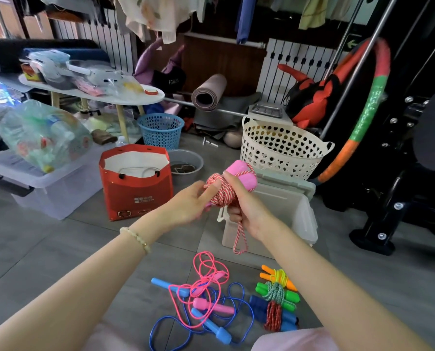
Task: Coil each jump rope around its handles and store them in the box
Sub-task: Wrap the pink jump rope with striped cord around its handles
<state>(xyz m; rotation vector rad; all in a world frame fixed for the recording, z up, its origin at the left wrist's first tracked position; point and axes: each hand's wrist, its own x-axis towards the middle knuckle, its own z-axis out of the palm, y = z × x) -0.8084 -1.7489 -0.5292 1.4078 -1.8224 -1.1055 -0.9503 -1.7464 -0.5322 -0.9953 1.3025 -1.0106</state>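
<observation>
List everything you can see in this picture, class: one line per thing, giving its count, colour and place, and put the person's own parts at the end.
Jump rope in hand: 1, pink-and-white cord, pink handles, mostly coiled, a loop hanging.
Coiled ropes: 3, orange, green and blue handles, floor lower right.
Loose ropes: 2, pink and blue, tangled on floor, bottom centre.
Storage box: 1, white, open, behind the hands.
Paper bag: 1, red, floor centre left.
Laundry basket: 1, cream, behind box.
Small basket: 1, blue, under table.
Table: 1, white, left, cluttered.
Yoga mat: 1, rolled, mauve, back centre.
Clear bin: 1, left.
Hoop: 1, red, green, orange, right.
Left hand: fingers on coil.
Right hand: gripping handles.
</observation>
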